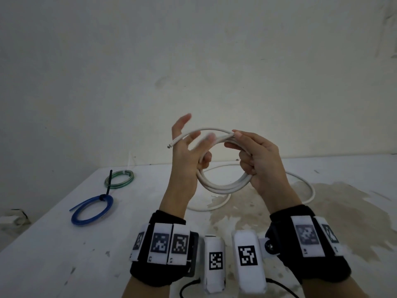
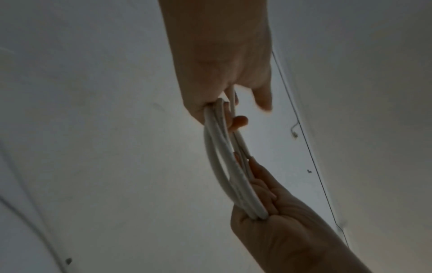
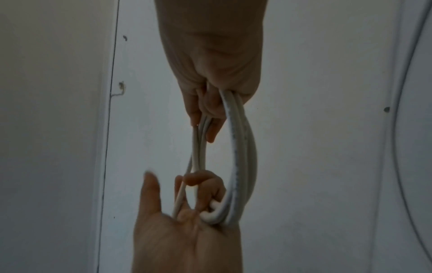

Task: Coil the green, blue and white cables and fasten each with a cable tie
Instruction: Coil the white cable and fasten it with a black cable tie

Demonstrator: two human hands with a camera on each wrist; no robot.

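A: Nearest the camera, bottom centre of the head view: black wrist straps (image 1: 163, 246) with white tag blocks, both forearms raised over the table (image 1: 64, 244)

B: Right hand?

A: Right hand (image 1: 255, 160), centre right, fingers curled round the right side of the white cable (image 1: 221, 186) coil, thumb and forefinger pinching the top strands. Right wrist view agrees: strands run out of the closed fist

B: Left hand?

A: Left hand (image 1: 189, 155), centre frame. Lower fingers curl round the coil's left side; the upper fingers are spread straight, blurred. The loose cable end (image 1: 171, 145) pokes out leftward past them. So: holding the coil, part of the hand open

B: Coil position?

A: In the air between both hands, above the table. The uncoiled remainder lies on the table behind and to the right, looping across a stained patch (image 1: 322, 203)

B: Others?

A: Green cable (image 1: 119, 179), left of centre, coiled flat on the table. Blue cable (image 1: 92, 209) coiled just below it, a dark cable tie (image 1: 108, 183) fastened on it, tail sticking up
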